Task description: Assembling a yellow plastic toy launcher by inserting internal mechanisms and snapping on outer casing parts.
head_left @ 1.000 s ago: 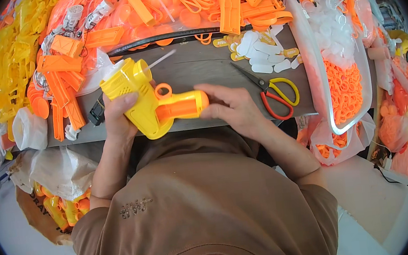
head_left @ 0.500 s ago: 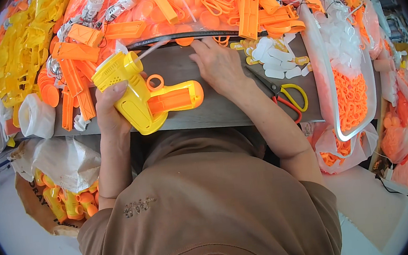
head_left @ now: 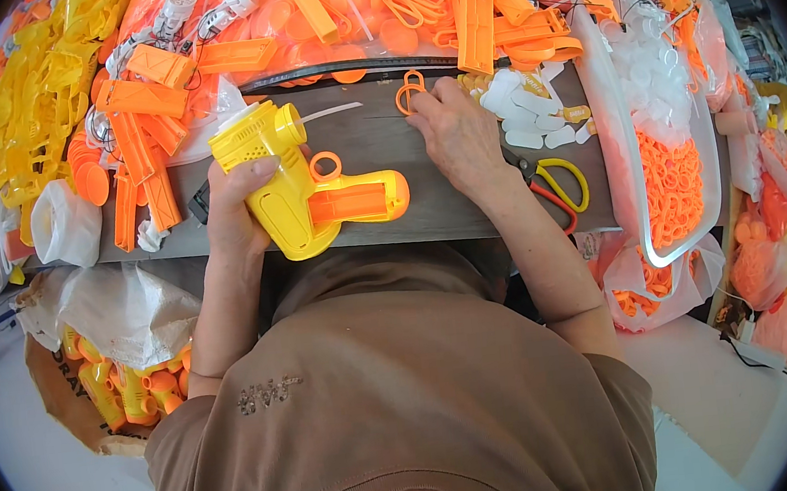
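My left hand (head_left: 239,193) is wrapped around the body of a yellow toy gun (head_left: 286,211), holding it over the near edge of the table. An orange panel (head_left: 347,203) sits in the gun's grip, which points right, and an orange ring (head_left: 314,169) sticks out above it. From the gun's far end a thin white tube (head_left: 331,111) extends to the right. Between its fingertips my right hand (head_left: 464,142) pinches an orange double-loop piece (head_left: 406,88) just above the grey table. Scissors (head_left: 564,199) with yellow and red handles lie beside my right forearm, partly covered by it.
White oval pieces (head_left: 525,126) lie right of my right hand. Orange parts (head_left: 143,99) and yellow parts (head_left: 40,120) are heaped along the back and left. A clear bin (head_left: 646,219) of orange rings stands at right; an open sack (head_left: 48,378) is below left.
My right hand has drawn back and to the right from the heap's edge, now with the orange double-loop piece in its fingers. My left hand has shifted the toy gun slightly right.
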`<state>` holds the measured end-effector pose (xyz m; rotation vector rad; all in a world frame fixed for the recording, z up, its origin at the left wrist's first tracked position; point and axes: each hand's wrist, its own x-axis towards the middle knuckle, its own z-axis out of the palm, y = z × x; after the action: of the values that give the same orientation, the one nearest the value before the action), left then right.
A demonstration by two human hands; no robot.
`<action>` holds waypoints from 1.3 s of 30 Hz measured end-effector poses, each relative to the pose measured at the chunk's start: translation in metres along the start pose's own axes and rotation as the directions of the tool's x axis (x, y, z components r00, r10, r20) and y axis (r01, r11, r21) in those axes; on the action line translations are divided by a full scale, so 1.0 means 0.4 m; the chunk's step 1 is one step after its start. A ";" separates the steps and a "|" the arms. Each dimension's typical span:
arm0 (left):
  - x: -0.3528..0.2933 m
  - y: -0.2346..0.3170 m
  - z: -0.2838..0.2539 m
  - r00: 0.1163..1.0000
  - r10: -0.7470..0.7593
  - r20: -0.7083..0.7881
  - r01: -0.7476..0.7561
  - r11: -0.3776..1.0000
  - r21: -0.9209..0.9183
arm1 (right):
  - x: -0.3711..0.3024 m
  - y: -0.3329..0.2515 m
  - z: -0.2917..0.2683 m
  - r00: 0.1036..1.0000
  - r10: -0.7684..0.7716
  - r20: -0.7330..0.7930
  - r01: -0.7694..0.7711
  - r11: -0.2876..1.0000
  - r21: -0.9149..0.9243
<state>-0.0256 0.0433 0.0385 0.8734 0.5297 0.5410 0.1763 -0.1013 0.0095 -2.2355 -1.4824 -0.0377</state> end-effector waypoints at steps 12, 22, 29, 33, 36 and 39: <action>0.002 -0.011 0.016 0.997 -0.075 0.036 0.077 0.994 -0.076 | -0.020 0.026 -0.059 0.973 0.183 0.140 -0.231 0.769 0.597; -0.002 -0.002 0.031 0.978 -0.148 0.144 0.146 0.989 0.024 | -0.034 0.015 -0.103 0.970 -0.191 0.149 0.082 0.837 0.541; -0.002 -0.005 0.048 0.967 -0.185 0.175 0.150 0.969 0.194 | -0.038 -0.008 -0.138 0.965 -0.249 0.077 0.187 0.866 0.463; -0.009 -0.004 0.080 0.964 -0.216 0.152 0.174 0.952 0.253 | -0.007 -0.052 -0.164 0.947 -0.302 0.105 0.217 0.848 0.483; -0.010 -0.006 0.090 0.962 -0.212 0.175 0.156 0.945 0.287 | 0.002 -0.077 -0.162 0.928 -0.354 0.117 0.256 0.833 0.491; -0.014 -0.009 0.091 0.960 -0.212 0.183 0.155 0.946 0.285 | -0.004 -0.082 -0.158 0.932 -0.351 0.090 0.239 0.783 0.574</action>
<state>-0.0060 0.0175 0.0563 1.1124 0.4903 0.2024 0.1609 -0.1167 0.0772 -1.5550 -1.6708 0.4703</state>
